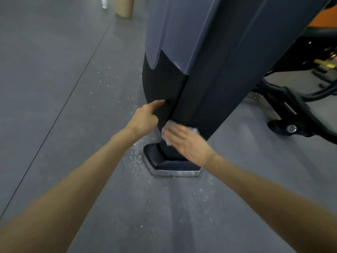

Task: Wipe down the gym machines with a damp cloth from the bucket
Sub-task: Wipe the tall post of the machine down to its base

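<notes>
Right hand [184, 143] lies flat, fingers straight, pressing the cloth [168, 126] beneath its fingertips against the machine column [209, 88]. Just left of it, the left hand [145, 118] touches the column with a straight index finger, gripping nothing.

Dim even light, soft focus, wide-angle edge distortion.
</notes>
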Available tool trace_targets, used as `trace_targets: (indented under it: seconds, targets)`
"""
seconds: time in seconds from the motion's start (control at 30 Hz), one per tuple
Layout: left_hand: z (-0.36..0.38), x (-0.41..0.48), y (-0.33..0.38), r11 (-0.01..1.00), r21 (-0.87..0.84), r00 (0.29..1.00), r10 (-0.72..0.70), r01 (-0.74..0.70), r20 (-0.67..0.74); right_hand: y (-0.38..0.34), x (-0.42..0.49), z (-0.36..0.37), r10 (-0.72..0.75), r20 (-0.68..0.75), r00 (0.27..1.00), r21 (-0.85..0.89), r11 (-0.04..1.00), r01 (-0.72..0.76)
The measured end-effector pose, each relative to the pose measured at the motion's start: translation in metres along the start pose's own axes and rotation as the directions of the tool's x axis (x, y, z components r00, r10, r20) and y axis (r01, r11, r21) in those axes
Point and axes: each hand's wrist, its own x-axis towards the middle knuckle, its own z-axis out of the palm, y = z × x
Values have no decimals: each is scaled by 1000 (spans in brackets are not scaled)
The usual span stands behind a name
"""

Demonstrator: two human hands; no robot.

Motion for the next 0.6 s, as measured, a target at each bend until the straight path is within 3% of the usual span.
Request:
trace_targets:
  seconds: [0.07,0.1,0.17,0.2,0.27,0.33,0.4,0.5,0.6]
  targets:
    - [1,3,5,1000,-23,1000,12,-12,10,-24,0,1,-133,244,961,-4,990,139]
    - [1,5,6,999,-29,1000,21,-21,6,-23,1,-2,-123,253,960,6,992,125]
    - [0,8,5,999,-37,1000,29,-29,0,1,5,-8,-44,72,996,80,996,39]
    - [-1,10,3,999,-42,999,34,-33,12,22,7,-14,76,-84,994,119,991,-66]
    - [-1,12,-2,998,-47,998,45,-43,49,61,6,-24,290,-310,905,156,955,-253]
    - [-1,12,-6,997,-59,997,48,-44,69,73,2,-24,334,-407,850,155,943,-296]
    - [-1,12,-7,996,-75,996,50,-44,79,53,-3,-14,289,-371,882,159,956,-247]
    - [-3,11,-7,996,-81,996,47,-41,73,-2,-10,16,122,-164,979,104,989,-106]
    - [-2,9,-5,997,-70,995,51,-45,86,-60,-17,45,-28,34,999,6,1000,28]
